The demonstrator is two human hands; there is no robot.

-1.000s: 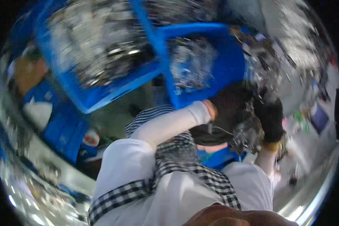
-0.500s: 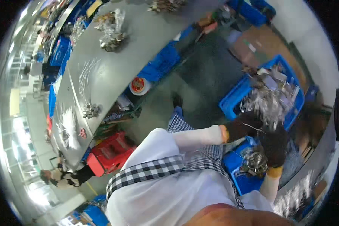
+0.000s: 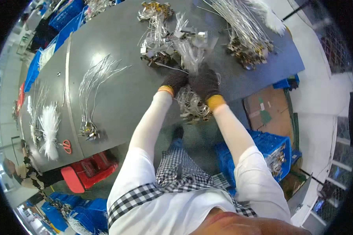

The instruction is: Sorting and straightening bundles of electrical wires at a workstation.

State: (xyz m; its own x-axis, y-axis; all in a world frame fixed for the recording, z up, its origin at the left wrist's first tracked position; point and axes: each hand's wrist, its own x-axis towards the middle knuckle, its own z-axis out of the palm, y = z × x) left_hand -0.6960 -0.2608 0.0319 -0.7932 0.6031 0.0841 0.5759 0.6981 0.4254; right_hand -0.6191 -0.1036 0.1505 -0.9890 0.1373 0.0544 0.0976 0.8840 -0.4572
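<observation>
Both my hands wear dark knit gloves and meet over the near edge of the grey table point(image 3: 121, 84). My right hand point(image 3: 204, 83) is closed around the middle of a bundle of silvery wires point(image 3: 192, 102). One end of this bundle, with small metal parts, hangs below the hands; the other points toward the table. Beside it my left hand point(image 3: 175, 81) is closed, with a thin white tie point(image 3: 168, 67) sticking out from its fingers. Just beyond lies a pile of similar wire bundles point(image 3: 157, 39) with metal ends. The fingertips are partly hidden.
Long wire bundles point(image 3: 247, 39) lie at the far right of the table. Loose wires point(image 3: 93, 90), white ties point(image 3: 50, 131) and red-handled scissors point(image 3: 67, 147) lie to the left. A red stool point(image 3: 88, 172) and a blue crate point(image 3: 255, 150) stand below.
My hands have swung from the blue crate at the right to the table edge, carrying the wire bundle along. The view has turned with them, and the table now fills the front.
</observation>
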